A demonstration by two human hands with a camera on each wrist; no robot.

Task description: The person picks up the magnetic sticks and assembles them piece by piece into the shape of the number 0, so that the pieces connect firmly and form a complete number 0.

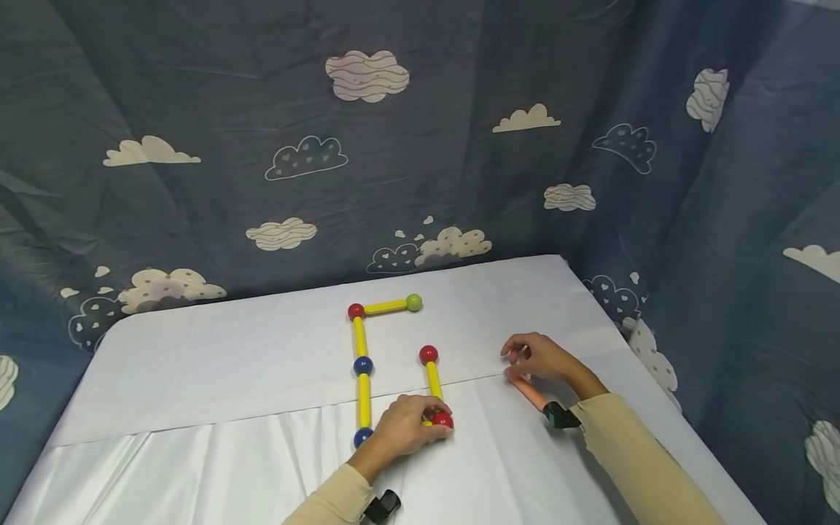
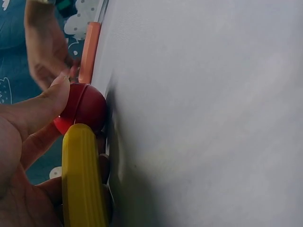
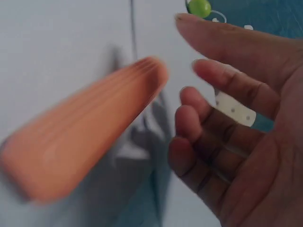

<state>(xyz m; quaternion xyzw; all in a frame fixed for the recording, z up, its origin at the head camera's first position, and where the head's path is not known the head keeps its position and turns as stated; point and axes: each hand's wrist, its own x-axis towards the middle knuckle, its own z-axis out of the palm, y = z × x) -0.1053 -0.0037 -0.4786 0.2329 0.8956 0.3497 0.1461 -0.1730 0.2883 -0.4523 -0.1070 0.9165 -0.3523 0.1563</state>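
My left hand grips a red ball between thumb and fingers, low over the white table. Against this ball, in the left wrist view, sits the end of a yellow rod; the hand covers most of it in the head view. Another yellow rod runs from the gripped ball up to a second red ball. To the right, my right hand has loosely bent, parted fingers. An orange rod lies beside that hand, with a gap to the fingertips in the right wrist view.
Left of the hands, yellow rods join a lower blue ball, a middle blue ball, a red ball and a green ball. A dark cloud-patterned curtain hangs behind the white table. A cloth seam crosses the table.
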